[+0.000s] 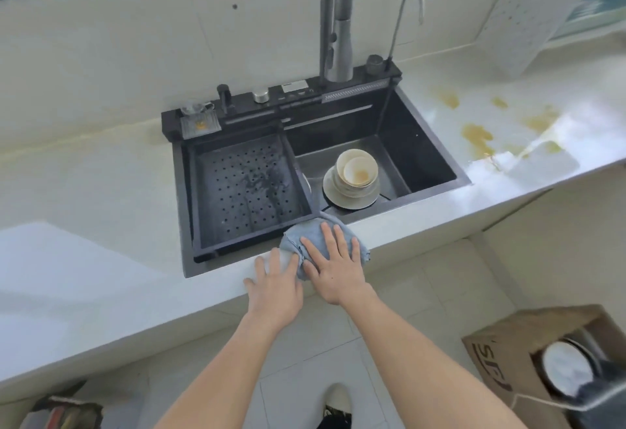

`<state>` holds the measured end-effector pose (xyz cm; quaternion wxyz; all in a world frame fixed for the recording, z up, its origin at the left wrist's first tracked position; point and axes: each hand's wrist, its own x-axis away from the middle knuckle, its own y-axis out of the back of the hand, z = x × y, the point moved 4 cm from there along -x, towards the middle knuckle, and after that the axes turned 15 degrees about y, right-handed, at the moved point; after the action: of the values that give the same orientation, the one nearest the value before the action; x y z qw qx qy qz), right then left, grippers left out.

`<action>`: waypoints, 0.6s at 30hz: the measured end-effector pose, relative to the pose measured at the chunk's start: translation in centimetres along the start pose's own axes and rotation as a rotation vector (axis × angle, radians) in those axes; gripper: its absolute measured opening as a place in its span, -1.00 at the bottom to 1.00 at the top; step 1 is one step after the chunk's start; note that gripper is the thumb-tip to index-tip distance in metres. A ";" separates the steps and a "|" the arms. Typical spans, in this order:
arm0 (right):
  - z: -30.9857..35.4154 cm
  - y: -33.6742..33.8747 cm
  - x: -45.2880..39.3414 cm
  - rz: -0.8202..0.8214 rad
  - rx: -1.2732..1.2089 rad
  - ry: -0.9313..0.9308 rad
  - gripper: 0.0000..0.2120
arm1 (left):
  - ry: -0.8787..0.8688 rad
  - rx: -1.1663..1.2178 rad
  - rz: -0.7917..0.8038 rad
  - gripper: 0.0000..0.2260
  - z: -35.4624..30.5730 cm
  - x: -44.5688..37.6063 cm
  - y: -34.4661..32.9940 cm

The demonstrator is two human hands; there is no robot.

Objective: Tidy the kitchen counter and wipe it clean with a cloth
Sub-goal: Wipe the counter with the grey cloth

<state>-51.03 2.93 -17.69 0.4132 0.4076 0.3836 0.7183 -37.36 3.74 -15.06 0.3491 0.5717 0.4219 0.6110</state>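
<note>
Wiping step, by the look of it. Right hand (333, 267) lies flat with fingers spread on the blue cloth (306, 239), pressing it to the counter (101, 259) strip in front of the sink (430, 144). Left hand (276, 284) open too, palm down, fingertips on the cloth's edge. Yellow-brown stains (477, 137) sit well apart, right of the sink; next the cloth likely has to travel there. Stacked dishes (352, 179) rest in the basin, drain tray (244, 188) beside them. Nothing blocks that route.
</note>
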 end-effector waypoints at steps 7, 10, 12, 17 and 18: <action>-9.7 3.5 2.3 -0.026 -0.054 -0.163 -0.49 | -0.155 -0.111 0.000 -0.58 -10.9 -1.0 0.6; -14.0 5.0 3.3 -0.043 -0.083 -0.258 -0.48 | -0.245 -0.142 -0.001 -0.56 -15.8 -2.1 1.2; -17.1 6.0 4.2 -0.049 -0.120 -0.352 -0.47 | -0.326 -0.154 -0.011 -0.56 -19.0 -2.9 1.6; -25.0 8.9 6.0 -0.072 -0.166 -0.537 -0.44 | -0.452 -0.164 0.030 -0.52 -27.3 -5.4 2.8; -26.2 9.5 6.0 -0.067 -0.168 -0.550 -0.44 | -0.466 -0.162 0.030 -0.52 -28.7 -5.6 3.1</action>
<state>-79.26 -0.68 -17.42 0.5575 0.5386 0.2093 0.5961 -65.09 -5.95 -14.20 0.4725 0.6735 0.2711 0.4996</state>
